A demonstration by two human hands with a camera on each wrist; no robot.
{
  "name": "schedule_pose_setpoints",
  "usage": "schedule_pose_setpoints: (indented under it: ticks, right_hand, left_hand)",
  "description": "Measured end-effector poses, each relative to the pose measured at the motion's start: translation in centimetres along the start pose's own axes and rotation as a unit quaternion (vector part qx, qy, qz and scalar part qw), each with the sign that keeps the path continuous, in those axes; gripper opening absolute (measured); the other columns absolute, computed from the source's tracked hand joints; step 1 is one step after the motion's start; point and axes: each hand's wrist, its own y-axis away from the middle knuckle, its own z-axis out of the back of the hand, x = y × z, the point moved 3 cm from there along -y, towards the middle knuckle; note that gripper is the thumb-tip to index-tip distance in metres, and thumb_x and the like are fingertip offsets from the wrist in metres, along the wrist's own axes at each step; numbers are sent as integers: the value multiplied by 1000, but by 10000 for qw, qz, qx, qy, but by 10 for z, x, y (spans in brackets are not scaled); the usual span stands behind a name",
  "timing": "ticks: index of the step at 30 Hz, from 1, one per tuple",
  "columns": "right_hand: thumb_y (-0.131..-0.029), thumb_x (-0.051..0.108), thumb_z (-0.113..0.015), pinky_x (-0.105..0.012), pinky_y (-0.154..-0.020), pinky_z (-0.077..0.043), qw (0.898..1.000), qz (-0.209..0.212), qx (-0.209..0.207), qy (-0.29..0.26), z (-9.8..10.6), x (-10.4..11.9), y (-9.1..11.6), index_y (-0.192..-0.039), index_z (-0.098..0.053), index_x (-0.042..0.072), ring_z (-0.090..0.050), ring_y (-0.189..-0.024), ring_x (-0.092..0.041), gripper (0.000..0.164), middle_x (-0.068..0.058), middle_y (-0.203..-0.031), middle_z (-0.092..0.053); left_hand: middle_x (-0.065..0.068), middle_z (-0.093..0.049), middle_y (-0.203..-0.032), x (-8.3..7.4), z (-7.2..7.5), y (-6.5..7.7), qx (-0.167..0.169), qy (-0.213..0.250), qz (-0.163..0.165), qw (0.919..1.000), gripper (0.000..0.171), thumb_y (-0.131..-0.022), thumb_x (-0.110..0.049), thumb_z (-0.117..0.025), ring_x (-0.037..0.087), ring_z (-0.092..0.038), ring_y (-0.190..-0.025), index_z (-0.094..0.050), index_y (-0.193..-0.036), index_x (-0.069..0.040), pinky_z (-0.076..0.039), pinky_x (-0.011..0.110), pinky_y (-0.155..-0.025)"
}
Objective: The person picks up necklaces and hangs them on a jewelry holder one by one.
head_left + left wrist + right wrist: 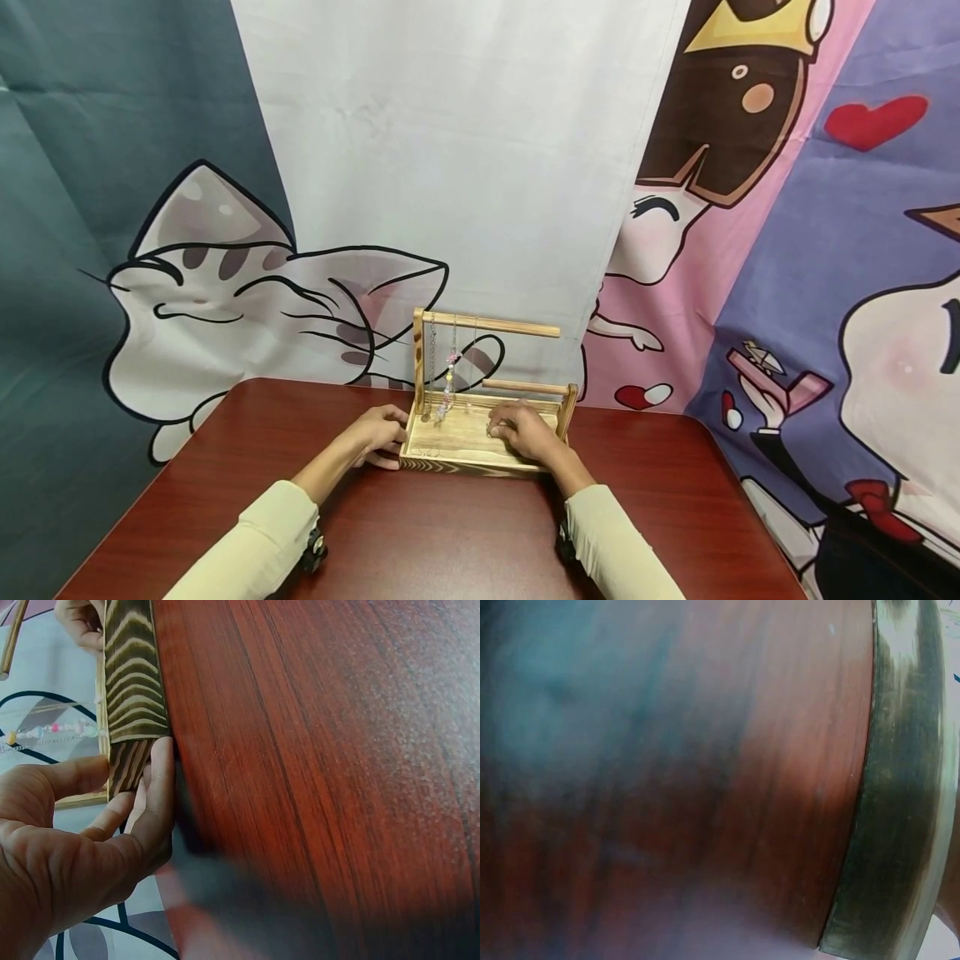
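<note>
A wooden jewelry stand (457, 471) with a shallow tray base and two bars sits on the table. My left hand (381, 435) grips the tray's left end; in the left wrist view, thumb and fingers lie on either side of its corner. My right hand (521, 427) is over the right part of the tray, fingers curled down, pinching what looks like a small piece of jewelry (490, 431), too small to name. A beaded necklace (448, 387) and a chain necklace (431, 367) hang from the upper bar. The right wrist view barely catches that hand.
The upper bar (502, 325) reaches rightward above the tray, and a lower bar (525, 387) runs behind the right hand. Thin jewelry (426, 452) lies in the tray's front left. The red-brown table (450, 542) extends toward me; a printed cloth (465, 167) hangs behind.
</note>
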Motion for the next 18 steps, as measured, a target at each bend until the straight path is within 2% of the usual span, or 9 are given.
schedule_pose_setpoints:
  ticks: [3, 4, 7, 9, 10, 12, 15, 18]
  right_hand:
    - [-102, 16, -80, -75, -122, -47, 9986, -413, 196, -268, 14, 27, -4, -97, -81, 11, -76, -120, -40, 7, -17, -120, -83]
    - [-102, 14, -79, -73, -122, -48, 9974, -585, 262, -341, 17, 31, -4, -98, -81, 10, -76, -119, -39, 6, -16, -119, -83]
    - [-106, 12, -76, -53, -116, -60, 9888, -1311, 429, -563, 20, 37, -6, -101, -80, 8, -76, -110, -27, 8, -11, -113, -83]
    - [-109, 12, -72, -38, -99, -64, 9810, -1718, 428, -794, 20, 37, -8, -104, -78, 6, -72, -99, -19, 10, -10, -107, -81]
    - [-110, 11, -70, -32, -95, -62, 9772, -1883, 403, -895, 20, 36, -8, -105, -78, 5, -70, -96, -15, 11, -9, -104, -80]
    - [-112, 10, -67, -27, -90, -58, 9717, -2083, 304, -1076, 20, 34, -9, -106, -75, 4, -65, -92, -11, 12, -10, -101, -79]
    - [-113, 11, -65, -25, -90, -56, 9681, -2185, 139, -1216, 21, 33, -10, -108, -72, 4, -64, -92, -10, 11, -11, -102, -76]
    - [-115, 10, -62, -25, -88, -60, 9585, -2332, 57, -1641, 20, 32, -11, -110, -69, 1, -68, -92, -12, 12, -14, -100, -76]
  left_hand:
    - [24, -75, -117, 0, 0, 0, 4, 3, 7, 10000, 45, -98, 1, -68, 27, -78, -94, -62, -142, 0, -74, 40, -67]
    - [24, -75, -117, 0, 0, 0, 4, 11, 10, 10000, 45, -98, 1, -68, 28, -78, -95, -62, -142, 0, -74, 40, -67]
    - [25, -75, -118, 0, 0, -1, 11, 17, 11, 10000, 44, -98, 0, -68, 28, -78, -96, -62, -142, 1, -74, 39, -67]
    - [24, -76, -117, -1, 0, -1, 12, 30, 17, 10000, 44, -98, 0, -68, 28, -78, -95, -62, -141, 0, -74, 39, -67]
    - [24, -76, -117, -1, 1, -1, 12, 33, 19, 10000, 44, -98, 0, -68, 27, -78, -95, -62, -141, 1, -74, 39, -67]
    - [24, -76, -116, 0, 1, -1, 23, 24, 16, 10000, 44, -99, 0, -68, 27, -78, -95, -61, -142, 1, -74, 39, -67]
    - [23, -76, -115, 0, 1, -1, 33, 32, 19, 10000, 44, -99, 0, -68, 26, -78, -95, -61, -142, 1, -74, 40, -68]
    - [23, -77, -115, 0, 1, -1, 41, 34, 15, 10000, 44, -99, 0, -68, 26, -79, -95, -61, -142, 1, -74, 40, -68]
